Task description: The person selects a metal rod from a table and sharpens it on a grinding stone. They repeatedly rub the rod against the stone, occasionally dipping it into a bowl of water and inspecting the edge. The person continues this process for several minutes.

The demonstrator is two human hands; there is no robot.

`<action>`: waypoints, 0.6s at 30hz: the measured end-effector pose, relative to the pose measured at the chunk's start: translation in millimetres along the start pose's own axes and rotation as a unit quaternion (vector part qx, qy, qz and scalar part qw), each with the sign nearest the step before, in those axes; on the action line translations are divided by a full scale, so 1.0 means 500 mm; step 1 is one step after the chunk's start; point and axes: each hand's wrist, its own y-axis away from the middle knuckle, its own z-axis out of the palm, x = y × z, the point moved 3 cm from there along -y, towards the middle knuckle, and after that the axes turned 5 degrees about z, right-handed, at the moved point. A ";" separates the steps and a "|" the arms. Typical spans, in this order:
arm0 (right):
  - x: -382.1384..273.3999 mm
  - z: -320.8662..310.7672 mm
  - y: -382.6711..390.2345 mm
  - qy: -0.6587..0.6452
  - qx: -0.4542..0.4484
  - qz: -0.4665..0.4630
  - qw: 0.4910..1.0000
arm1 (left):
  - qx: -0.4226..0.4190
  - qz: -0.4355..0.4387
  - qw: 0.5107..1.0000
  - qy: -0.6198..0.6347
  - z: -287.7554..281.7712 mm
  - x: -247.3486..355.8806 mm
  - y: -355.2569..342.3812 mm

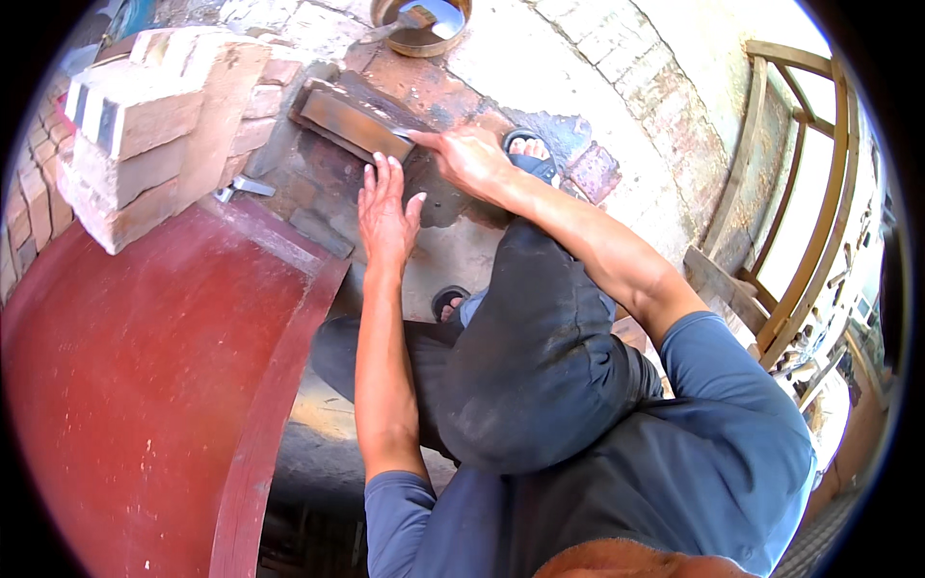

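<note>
The brown block [352, 123] looks smooth, the red panel [145, 366] slightly glossy, the trousers [540, 366] matt cloth, the frame [790, 58] wood.

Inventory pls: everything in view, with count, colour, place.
brown block: 1, brown, upper centre, at the fingertips
round pan: 1, tan, top centre
brush: 1, brown, across pan
stacked blocks: several, pale, upper left
panel: 1, red, left
metal piece: 1, silver, panel's far edge
wooden frame: 1, brown, right
far-right clutter: uncountable, mixed
paving: many bricks, pale, top
sandals: 2, dark, centre
trousers: 1, dark, centre
shirt: 1, blue-grey, bottom
left hand: 1, bare, block's near edge
right hand: 1, bare, block's right end
</note>
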 end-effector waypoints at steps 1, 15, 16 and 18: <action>-0.007 -0.017 0.004 0.008 -0.019 0.014 1.000 | 0.000 0.003 1.000 -0.004 -0.011 -0.002 -0.009; 0.014 0.024 0.001 -0.010 0.027 -0.018 0.999 | 0.037 0.011 0.999 0.018 0.011 0.000 -0.006; 0.013 0.019 -0.022 -0.018 0.060 -0.042 0.997 | 0.032 0.007 0.999 -0.002 0.008 -0.006 -0.011; 0.016 0.013 0.006 -0.005 0.017 -0.021 1.000 | 0.012 0.003 1.000 0.005 0.012 -0.002 -0.004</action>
